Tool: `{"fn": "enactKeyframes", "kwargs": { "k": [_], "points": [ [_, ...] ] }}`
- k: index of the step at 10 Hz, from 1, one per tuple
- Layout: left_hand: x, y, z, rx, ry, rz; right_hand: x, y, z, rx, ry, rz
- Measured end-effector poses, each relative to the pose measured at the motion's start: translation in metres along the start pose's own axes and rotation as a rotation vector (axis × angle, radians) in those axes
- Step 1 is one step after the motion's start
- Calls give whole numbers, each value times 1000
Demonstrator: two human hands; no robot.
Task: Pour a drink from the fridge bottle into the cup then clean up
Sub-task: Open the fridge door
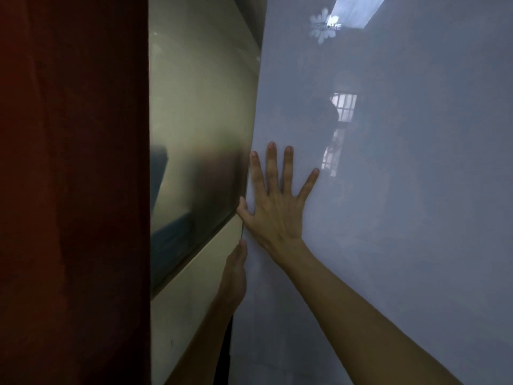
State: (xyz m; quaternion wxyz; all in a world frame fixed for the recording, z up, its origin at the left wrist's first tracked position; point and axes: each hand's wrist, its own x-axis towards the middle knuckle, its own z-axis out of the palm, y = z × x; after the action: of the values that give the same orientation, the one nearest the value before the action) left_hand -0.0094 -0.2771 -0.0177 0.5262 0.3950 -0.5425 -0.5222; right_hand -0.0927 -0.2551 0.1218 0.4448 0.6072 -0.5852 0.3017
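A glossy pale grey fridge door (pixel 388 190) fills the right of the head view, with a flower logo near its top. My right hand (pixel 277 201) lies flat on the door near its left edge, fingers spread, thumb at the edge. My left hand (pixel 234 276) reaches up from below, its fingers hooked on the door's left edge just under the right hand. The fridge's shiny side panel (pixel 200 134) shows to the left of the door. No bottle or cup is in view.
A dark red curtain or panel (pixel 72 190) covers the left third of the view, close to the fridge side. A cream wall surface (pixel 188 315) shows below the shiny panel. The door reflects a barred window.
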Motion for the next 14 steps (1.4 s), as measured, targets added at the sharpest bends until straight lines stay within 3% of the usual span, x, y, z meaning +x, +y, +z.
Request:
{"fn": "enactKeyframes", "kwargs": {
  "k": [2, 5, 7, 9, 14],
  "points": [
    [-22, 24, 10, -230, 99, -13, -5, -3, -14, 9, -10, 3],
    [-58, 36, 10, -85, 168, 11, -18, -13, -46, 17, -27, 14],
    [-95, 31, 13, -84, 190, 130, -34, -14, -75, 53, -20, 5],
    [-147, 41, 23, -53, 301, 129, -53, -13, -120, 101, -60, 1],
    [-310, 61, 36, 190, 202, 229, -128, 4, -257, 309, -111, 45]
  ]
}}
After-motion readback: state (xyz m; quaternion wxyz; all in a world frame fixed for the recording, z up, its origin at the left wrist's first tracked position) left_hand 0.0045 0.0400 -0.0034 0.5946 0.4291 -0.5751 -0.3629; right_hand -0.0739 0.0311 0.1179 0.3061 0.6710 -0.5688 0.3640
